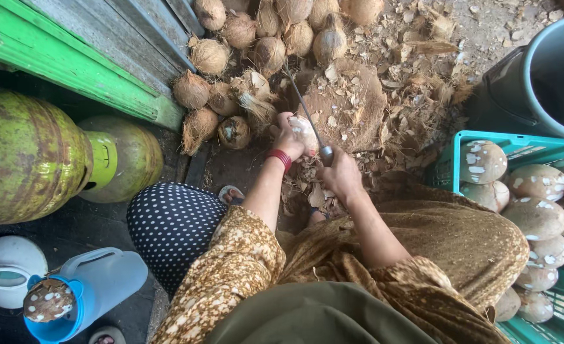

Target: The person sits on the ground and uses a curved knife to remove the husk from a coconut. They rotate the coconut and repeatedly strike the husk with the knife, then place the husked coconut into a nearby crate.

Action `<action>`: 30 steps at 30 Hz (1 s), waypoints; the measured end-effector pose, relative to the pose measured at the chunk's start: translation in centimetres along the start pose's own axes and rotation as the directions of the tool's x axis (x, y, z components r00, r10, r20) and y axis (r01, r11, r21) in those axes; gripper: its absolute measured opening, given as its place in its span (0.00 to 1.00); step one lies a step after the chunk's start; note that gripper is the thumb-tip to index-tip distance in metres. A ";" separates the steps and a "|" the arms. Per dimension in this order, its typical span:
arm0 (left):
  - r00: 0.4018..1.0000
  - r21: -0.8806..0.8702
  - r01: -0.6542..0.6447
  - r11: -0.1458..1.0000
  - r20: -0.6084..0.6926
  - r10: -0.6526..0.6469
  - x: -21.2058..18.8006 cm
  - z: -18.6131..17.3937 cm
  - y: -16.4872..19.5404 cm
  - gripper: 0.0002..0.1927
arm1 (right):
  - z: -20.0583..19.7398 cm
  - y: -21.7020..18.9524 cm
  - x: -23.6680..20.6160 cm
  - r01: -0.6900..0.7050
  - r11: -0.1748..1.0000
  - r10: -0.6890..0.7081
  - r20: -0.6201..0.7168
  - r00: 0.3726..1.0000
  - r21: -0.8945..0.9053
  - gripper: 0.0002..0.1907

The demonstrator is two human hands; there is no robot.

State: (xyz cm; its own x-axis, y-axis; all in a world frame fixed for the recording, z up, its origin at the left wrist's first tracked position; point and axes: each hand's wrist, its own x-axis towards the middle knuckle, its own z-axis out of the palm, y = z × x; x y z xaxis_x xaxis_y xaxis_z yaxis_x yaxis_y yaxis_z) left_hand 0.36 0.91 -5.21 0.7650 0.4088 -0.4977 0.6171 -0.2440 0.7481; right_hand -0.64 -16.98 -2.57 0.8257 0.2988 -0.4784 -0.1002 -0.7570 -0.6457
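Here the left hand (288, 136) cups a partly pared coconut (304, 132), its fingers wrapped over the top and near side so the nut sits pressed down at the near edge of a worn wooden chopping block (349, 102). The right hand (339, 173) is clenched around the handle of a long knife (307, 114), whose thin blade runs up and away across the coconut toward the pile of husked coconuts (250, 38) heaped against the wall. The nut looks hard and rigid, fairly heavy for its size, and its round, scraped surface is likely smooth and a little slippery where the brown skin is gone; it would tend to roll, so a broad grip with the palm over the crown and the fingertips spread low around the sides seems the safest hold, keeping them away from the blade's path. Shavings and fibre litter the ground around the block. To the right, a green plastic crate (460, 137) holds pared coconuts (536, 216), pale with brown patches, and a dark bucket (549, 70) stands behind it. To the left lie green gas cylinders (27, 153) and a blue jug (97, 280).
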 end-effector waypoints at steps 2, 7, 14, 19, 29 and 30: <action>0.993 -0.024 -0.094 0.995 -0.072 0.092 -0.2 0.2 0.0 0.35 | -0.8 -0.8 -1.0 -0.005 0.998 0.004 -0.014 1.000 -0.056 0.19; 0.998 -0.095 0.058 0.994 0.031 -0.055 -0.5 0.0 1.0 0.52 | 1.6 0.5 0.8 -0.084 0.991 0.089 -0.044 0.995 0.099 0.17; 0.985 -0.354 -0.012 0.935 0.156 0.071 -0.9 -2.2 0.5 0.58 | 0.3 2.1 1.3 -0.136 0.974 0.104 0.174 0.979 0.181 0.15; 0.997 -0.147 -0.039 0.988 0.065 0.049 -0.4 -0.8 0.3 0.59 | -2.3 -1.5 -1.2 0.097 0.994 -0.086 -0.192 0.978 0.047 0.18; 0.991 0.052 -0.121 0.991 -0.051 0.123 0.3 0.3 -0.9 0.62 | 0.4 -1.4 0.1 -0.073 0.995 0.070 -0.052 0.996 -0.071 0.23; 0.990 0.052 -0.125 0.991 -0.058 0.128 0.6 0.5 -1.2 0.57 | 0.0 -1.5 -0.1 -0.052 0.997 0.049 -0.051 0.998 -0.051 0.25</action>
State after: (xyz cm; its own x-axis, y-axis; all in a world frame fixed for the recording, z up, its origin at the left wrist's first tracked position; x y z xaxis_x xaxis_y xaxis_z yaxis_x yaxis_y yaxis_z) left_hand 0.15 1.02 -6.65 0.8254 0.4248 -0.3718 0.5257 -0.3382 0.7806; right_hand -0.54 -15.90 -1.57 0.8470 0.2314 -0.4786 -0.1140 -0.8002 -0.5888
